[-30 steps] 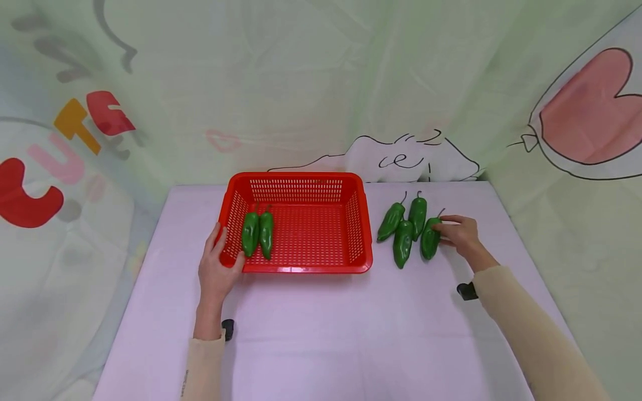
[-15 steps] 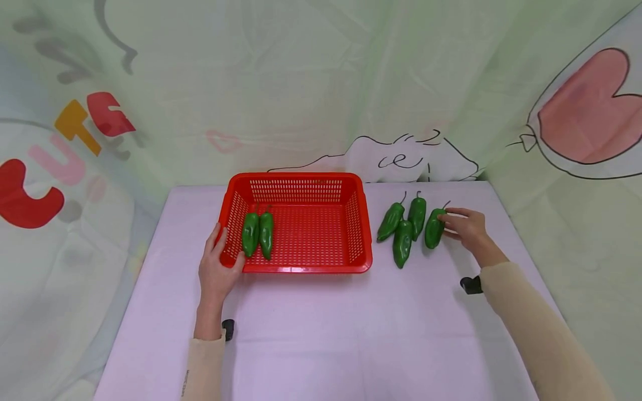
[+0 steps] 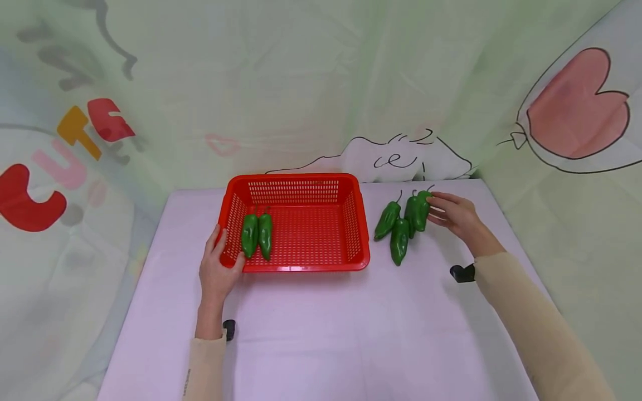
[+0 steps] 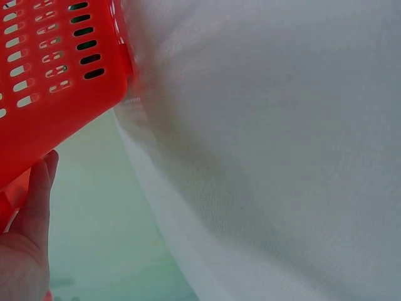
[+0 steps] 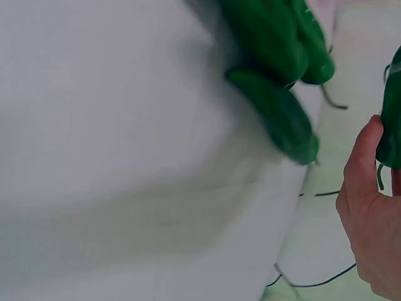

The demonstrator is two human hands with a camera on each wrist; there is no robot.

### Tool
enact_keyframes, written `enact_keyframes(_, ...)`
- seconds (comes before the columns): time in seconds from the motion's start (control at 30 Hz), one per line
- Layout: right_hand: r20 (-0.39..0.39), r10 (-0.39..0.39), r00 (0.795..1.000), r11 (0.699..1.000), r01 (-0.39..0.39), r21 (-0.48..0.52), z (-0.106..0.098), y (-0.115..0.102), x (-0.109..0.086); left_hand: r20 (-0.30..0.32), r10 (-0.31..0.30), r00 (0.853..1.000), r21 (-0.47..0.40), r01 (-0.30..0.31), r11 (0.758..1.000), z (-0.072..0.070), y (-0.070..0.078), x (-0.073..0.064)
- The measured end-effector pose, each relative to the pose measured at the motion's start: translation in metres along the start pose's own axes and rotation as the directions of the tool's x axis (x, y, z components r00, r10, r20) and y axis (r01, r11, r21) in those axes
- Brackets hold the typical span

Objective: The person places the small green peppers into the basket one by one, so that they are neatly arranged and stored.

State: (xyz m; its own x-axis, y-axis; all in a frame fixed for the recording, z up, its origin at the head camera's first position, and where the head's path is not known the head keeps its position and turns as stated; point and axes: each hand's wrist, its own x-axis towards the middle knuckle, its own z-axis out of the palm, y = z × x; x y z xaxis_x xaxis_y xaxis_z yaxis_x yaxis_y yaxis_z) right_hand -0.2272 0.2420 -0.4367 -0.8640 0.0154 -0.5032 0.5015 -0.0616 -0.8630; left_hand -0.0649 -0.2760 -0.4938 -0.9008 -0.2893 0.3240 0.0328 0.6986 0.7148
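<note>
A green pepper (image 3: 422, 214) is pinched by its upper part in my right hand (image 3: 457, 216), raised over the loose peppers to the right of the basket. The right wrist view shows this hand (image 5: 376, 235) with the held pepper (image 5: 392, 106) cut by the frame edge. My left hand (image 3: 217, 274) grips the near left corner of a red plastic basket (image 3: 301, 268), fingers at its left side and thumb at the front rim. Inside, two green peppers (image 3: 249, 236) lie side by side at the left. From the left wrist, the basket's slotted wall (image 4: 44, 132) appears above the thumb.
Three more green peppers lie close together on the white cloth-covered table (image 3: 321, 334): one at left (image 3: 388, 220), one in front (image 3: 399, 242), one behind (image 3: 411, 214) partly hidden by the held pepper. Printed curtains (image 3: 281, 83) hang behind and at both sides.
My right hand has lifted the rightmost pepper and carried it back and left, so it now overlaps the rear pepper. The left hand keeps its hold on the basket.
</note>
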Motion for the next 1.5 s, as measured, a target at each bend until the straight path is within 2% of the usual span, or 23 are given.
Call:
enact_keyframes(0.3, 0.063, -0.054, 0.997, 0.998, 0.055, -0.017, 0.047, -0.026, -0.008, 0.007, -0.004, 1.0, 0.003, 0.004, 1.0, 0.002, 0.0, 0.0)
enact_keyframes(0.47, 0.072, -0.084, 0.994, 0.986, 0.093, -0.141, 0.082, -0.033, -0.007, 0.002, -0.005, 1.0, 0.01, 0.005, 1.0, 0.001, 0.0, 0.0)
enact_keyframes(0.57, 0.107, -0.108, 0.988, 0.973, 0.127, -0.191, 0.104, -0.035, -0.004, -0.007, 0.003, 1.0, 0.005, -0.003, 1.0, 0.001, -0.001, 0.0)
enact_keyframes(0.83, 0.202, -0.135, 0.97, 0.969, 0.172, -0.178, 0.165, -0.039, -0.004, -0.004, -0.007, 1.0, 0.002, 0.007, 1.0, 0.001, 0.0, 0.001)
enact_keyframes(0.97, 0.249, -0.13, 0.96, 0.973, 0.171, -0.153, 0.193, -0.036, -0.006, -0.003, -0.016, 1.0, 0.002, 0.016, 1.0, 0.001, -0.001, 0.002)
enact_keyframes(1.1, 0.291, -0.098, 0.952, 0.974, 0.152, -0.169, 0.221, -0.03, -0.006, -0.006, -0.021, 1.0, 0.007, 0.021, 1.0, 0.002, -0.002, 0.002)
enact_keyframes(1.3, 0.342, -0.076, 0.937, 0.952, 0.169, -0.253, 0.258, -0.017, -0.005, -0.013, -0.039, 0.999, 0.008, 0.039, 0.999, 0.003, -0.003, 0.001)
enact_keyframes(1.5, 0.378, -0.073, 0.923, 0.933, 0.197, -0.301, 0.284, -0.002, -0.001, -0.024, -0.017, 1.0, -0.002, 0.017, 1.0, 0.004, -0.003, 0.002)
